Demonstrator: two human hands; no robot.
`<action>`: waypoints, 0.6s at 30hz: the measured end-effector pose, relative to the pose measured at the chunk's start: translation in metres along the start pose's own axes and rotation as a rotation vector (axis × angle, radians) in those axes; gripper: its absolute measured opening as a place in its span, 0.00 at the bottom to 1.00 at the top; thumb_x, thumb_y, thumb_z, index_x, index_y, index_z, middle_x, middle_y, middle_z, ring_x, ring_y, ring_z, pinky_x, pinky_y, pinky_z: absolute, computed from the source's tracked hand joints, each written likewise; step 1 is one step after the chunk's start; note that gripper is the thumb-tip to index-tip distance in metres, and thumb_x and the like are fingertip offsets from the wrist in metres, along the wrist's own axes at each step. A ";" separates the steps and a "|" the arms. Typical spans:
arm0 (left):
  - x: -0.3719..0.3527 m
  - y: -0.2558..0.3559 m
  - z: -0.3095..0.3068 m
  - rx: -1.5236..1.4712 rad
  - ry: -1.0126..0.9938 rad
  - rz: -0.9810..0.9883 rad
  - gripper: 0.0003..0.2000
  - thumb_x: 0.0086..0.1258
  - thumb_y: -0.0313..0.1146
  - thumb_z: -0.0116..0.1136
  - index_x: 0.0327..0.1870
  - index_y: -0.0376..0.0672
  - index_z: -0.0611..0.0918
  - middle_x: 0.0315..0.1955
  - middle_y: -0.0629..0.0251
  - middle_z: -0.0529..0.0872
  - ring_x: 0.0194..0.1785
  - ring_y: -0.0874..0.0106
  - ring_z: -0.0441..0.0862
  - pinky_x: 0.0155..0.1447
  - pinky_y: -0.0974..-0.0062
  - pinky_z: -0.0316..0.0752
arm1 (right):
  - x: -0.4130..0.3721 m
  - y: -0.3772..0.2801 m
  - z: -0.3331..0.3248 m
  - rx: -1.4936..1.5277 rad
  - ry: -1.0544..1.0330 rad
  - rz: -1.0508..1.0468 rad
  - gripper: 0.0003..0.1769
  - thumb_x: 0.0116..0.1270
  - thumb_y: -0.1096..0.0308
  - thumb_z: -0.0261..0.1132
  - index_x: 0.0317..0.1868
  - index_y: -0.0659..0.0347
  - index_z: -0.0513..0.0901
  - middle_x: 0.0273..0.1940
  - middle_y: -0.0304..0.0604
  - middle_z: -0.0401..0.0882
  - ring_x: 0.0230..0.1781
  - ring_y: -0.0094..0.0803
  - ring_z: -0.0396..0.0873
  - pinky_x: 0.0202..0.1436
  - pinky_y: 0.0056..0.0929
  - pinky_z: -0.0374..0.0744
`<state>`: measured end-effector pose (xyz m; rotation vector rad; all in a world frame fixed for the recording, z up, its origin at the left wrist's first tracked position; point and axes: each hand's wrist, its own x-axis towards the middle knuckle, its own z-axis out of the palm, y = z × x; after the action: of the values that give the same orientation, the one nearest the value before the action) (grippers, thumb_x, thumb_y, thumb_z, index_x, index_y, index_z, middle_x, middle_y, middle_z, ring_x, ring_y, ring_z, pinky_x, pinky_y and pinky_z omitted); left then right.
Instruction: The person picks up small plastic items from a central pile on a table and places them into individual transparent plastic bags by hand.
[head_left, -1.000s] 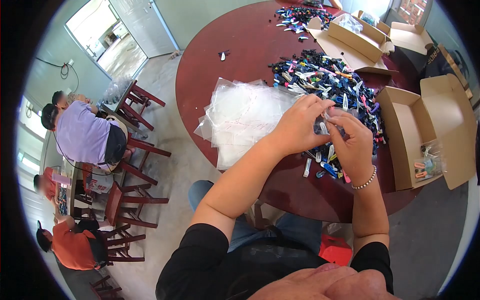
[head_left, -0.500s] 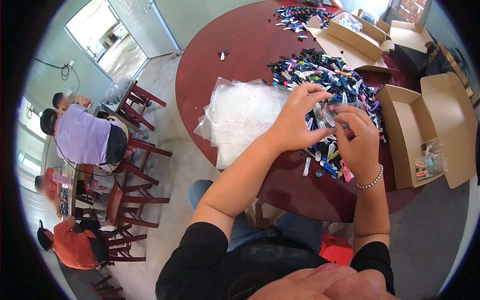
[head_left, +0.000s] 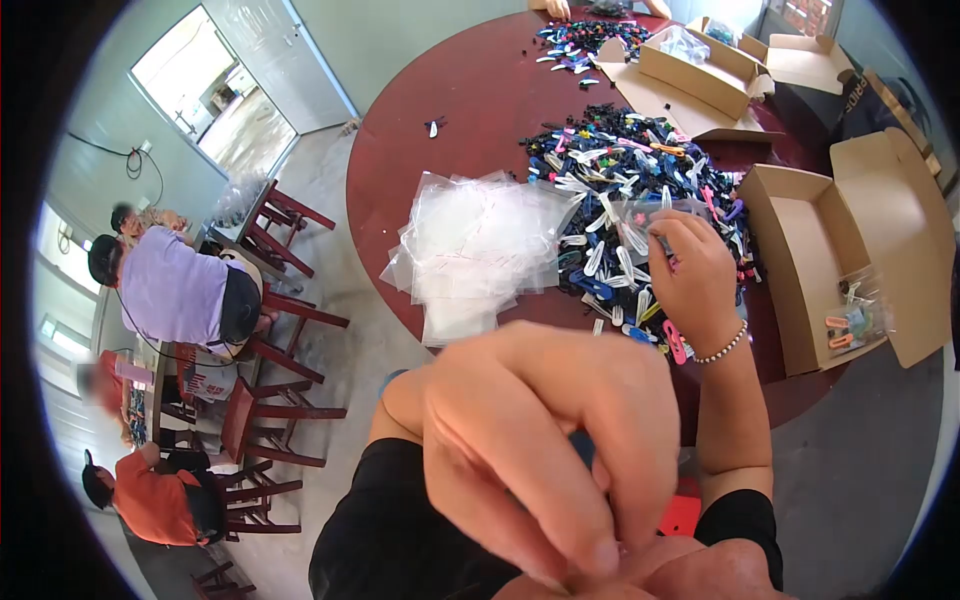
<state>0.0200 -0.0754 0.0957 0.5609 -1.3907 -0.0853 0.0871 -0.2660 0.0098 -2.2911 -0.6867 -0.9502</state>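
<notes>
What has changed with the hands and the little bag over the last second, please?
The left hand let go of the small clear bag and rose close to the camera. The right hand keeps its grip on the bag, above the pile of clips. The stack of empty bags and the open box stayed put.

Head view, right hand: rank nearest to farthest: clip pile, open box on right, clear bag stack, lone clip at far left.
From the right hand, which holds a small clear bag:
1. Clip pile: under and around it.
2. Open box: just to its right.
3. Clear bag stack: to its left.
4. Lone clip: far left, up the table.
</notes>
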 end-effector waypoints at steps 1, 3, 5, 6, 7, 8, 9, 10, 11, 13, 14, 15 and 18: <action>0.005 0.000 0.004 -0.124 -0.055 -0.032 0.06 0.65 0.25 0.64 0.42 0.35 0.85 0.41 0.52 0.86 0.40 0.63 0.82 0.38 0.78 0.79 | 0.000 0.000 0.001 0.005 -0.004 -0.002 0.05 0.58 0.77 0.65 0.36 0.65 0.80 0.39 0.48 0.83 0.39 0.46 0.81 0.44 0.37 0.79; 0.022 -0.007 -0.003 -0.206 -0.215 -0.058 0.08 0.67 0.25 0.61 0.44 0.32 0.84 0.42 0.49 0.85 0.39 0.62 0.83 0.38 0.76 0.79 | 0.000 0.001 0.000 0.006 -0.003 -0.008 0.04 0.58 0.77 0.65 0.35 0.65 0.80 0.39 0.48 0.83 0.39 0.46 0.81 0.43 0.37 0.79; 0.031 -0.012 0.002 -0.289 -0.370 -0.085 0.10 0.69 0.25 0.59 0.46 0.30 0.82 0.42 0.46 0.84 0.39 0.60 0.83 0.38 0.73 0.80 | 0.000 0.000 -0.001 0.013 -0.014 0.001 0.04 0.58 0.76 0.65 0.35 0.64 0.80 0.38 0.47 0.83 0.38 0.45 0.81 0.43 0.37 0.79; 0.032 -0.013 0.010 -0.313 -0.273 -0.062 0.10 0.69 0.25 0.59 0.47 0.30 0.82 0.43 0.45 0.84 0.39 0.60 0.83 0.37 0.73 0.79 | 0.000 0.000 -0.001 0.020 -0.010 0.003 0.04 0.58 0.76 0.65 0.35 0.63 0.80 0.38 0.47 0.83 0.38 0.45 0.81 0.43 0.37 0.79; 0.033 -0.014 0.015 -0.337 -0.176 -0.041 0.10 0.68 0.25 0.59 0.47 0.30 0.82 0.43 0.45 0.84 0.40 0.60 0.83 0.36 0.74 0.78 | 0.000 -0.001 -0.002 0.019 -0.008 0.006 0.04 0.58 0.76 0.65 0.35 0.63 0.80 0.38 0.47 0.83 0.38 0.45 0.81 0.43 0.37 0.79; 0.033 -0.015 0.014 -0.340 -0.177 -0.043 0.10 0.68 0.25 0.59 0.47 0.30 0.82 0.43 0.45 0.84 0.40 0.60 0.83 0.36 0.74 0.78 | 0.000 -0.001 -0.003 0.019 -0.016 0.003 0.04 0.58 0.76 0.65 0.35 0.63 0.81 0.38 0.47 0.83 0.37 0.45 0.81 0.42 0.37 0.79; 0.034 -0.016 0.013 -0.297 -0.204 -0.032 0.10 0.68 0.25 0.59 0.48 0.30 0.82 0.44 0.45 0.84 0.41 0.60 0.83 0.37 0.74 0.79 | 0.000 -0.001 -0.004 0.017 -0.024 0.001 0.04 0.58 0.76 0.65 0.35 0.63 0.81 0.38 0.47 0.83 0.37 0.45 0.81 0.42 0.36 0.79; 0.034 -0.017 0.011 -0.254 -0.232 -0.020 0.11 0.68 0.25 0.60 0.49 0.30 0.82 0.45 0.45 0.84 0.41 0.60 0.83 0.38 0.74 0.79 | -0.001 -0.001 -0.004 0.016 -0.020 0.005 0.04 0.58 0.76 0.65 0.35 0.63 0.81 0.38 0.47 0.83 0.37 0.45 0.81 0.42 0.36 0.79; 0.034 -0.018 0.010 -0.257 -0.235 -0.023 0.11 0.68 0.25 0.60 0.49 0.30 0.82 0.45 0.45 0.84 0.41 0.60 0.83 0.38 0.74 0.79 | -0.001 -0.002 -0.004 0.016 -0.025 0.006 0.04 0.58 0.76 0.66 0.35 0.63 0.81 0.38 0.47 0.83 0.37 0.45 0.81 0.42 0.36 0.79; 0.033 -0.020 0.007 -0.362 -0.280 -0.059 0.13 0.68 0.25 0.61 0.51 0.30 0.81 0.47 0.44 0.83 0.45 0.58 0.83 0.42 0.71 0.81 | -0.001 -0.002 -0.004 0.015 -0.024 0.011 0.04 0.58 0.76 0.66 0.35 0.63 0.81 0.38 0.47 0.83 0.37 0.44 0.81 0.42 0.36 0.79; 0.028 -0.020 0.009 -0.364 -0.284 -0.062 0.13 0.68 0.25 0.61 0.51 0.30 0.81 0.47 0.44 0.83 0.45 0.58 0.83 0.42 0.71 0.81 | -0.002 -0.001 -0.004 0.015 -0.026 0.009 0.04 0.58 0.76 0.65 0.35 0.63 0.81 0.37 0.47 0.83 0.37 0.44 0.82 0.42 0.36 0.80; 0.021 -0.020 0.014 -0.384 -0.186 -0.063 0.09 0.67 0.23 0.61 0.46 0.31 0.83 0.44 0.46 0.85 0.44 0.59 0.83 0.42 0.73 0.81 | -0.002 -0.001 -0.004 0.014 -0.028 0.005 0.04 0.58 0.76 0.65 0.35 0.63 0.81 0.37 0.47 0.83 0.37 0.44 0.82 0.42 0.35 0.80; 0.016 -0.016 0.016 -0.418 -0.096 -0.082 0.05 0.65 0.20 0.61 0.40 0.33 0.85 0.42 0.49 0.86 0.44 0.60 0.83 0.44 0.74 0.82 | -0.003 0.000 -0.003 0.013 -0.049 0.019 0.05 0.58 0.76 0.65 0.36 0.64 0.81 0.37 0.47 0.84 0.38 0.44 0.82 0.43 0.36 0.80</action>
<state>0.0125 -0.1006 0.1049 0.2662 -1.3915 -0.4630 0.0842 -0.2690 0.0098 -2.3124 -0.6883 -0.8817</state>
